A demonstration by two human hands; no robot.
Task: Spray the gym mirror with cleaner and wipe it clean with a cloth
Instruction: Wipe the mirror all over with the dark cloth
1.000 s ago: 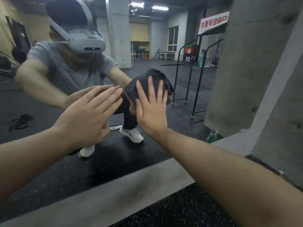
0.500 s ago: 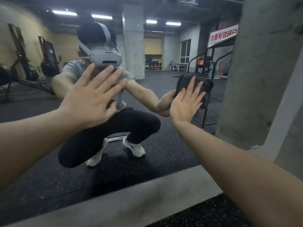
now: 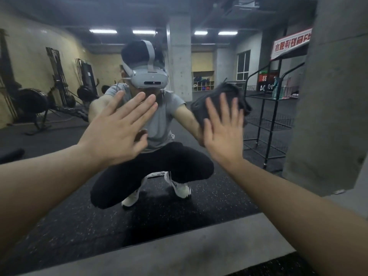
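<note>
head view: the right hand [image 3: 224,134] lies flat, fingers straight and slightly spread, pressing a dark grey folded cloth [image 3: 223,100] against the large wall mirror [image 3: 59,176]. its grip is open-palmed, with nothing curled round the fabric, so the cloth stays put only by pressure between palm and glass. the cloth shows mostly above and beyond the fingertips, bunched toward the upper right of the hand, with a thin edge visible to the left of the palm. the left hand [image 3: 119,132] is also flat and empty, fingers straight and fanned, raised near the glass to the left of the right hand and well apart from the cloth (whether it actually touches the mirror, i cannot tell).

the relation that matters: the cloth sits under the right hand, so that hand is the one placed to wipe, and the unwiped glass stretches left toward the left hand and down toward the grey concrete ledge [image 3: 179,255] at the mirror's foot. i judge the next stroke needs steady palm pressure, since the loose upper fold could slip free. no spray bottle is in either hand.
</note>
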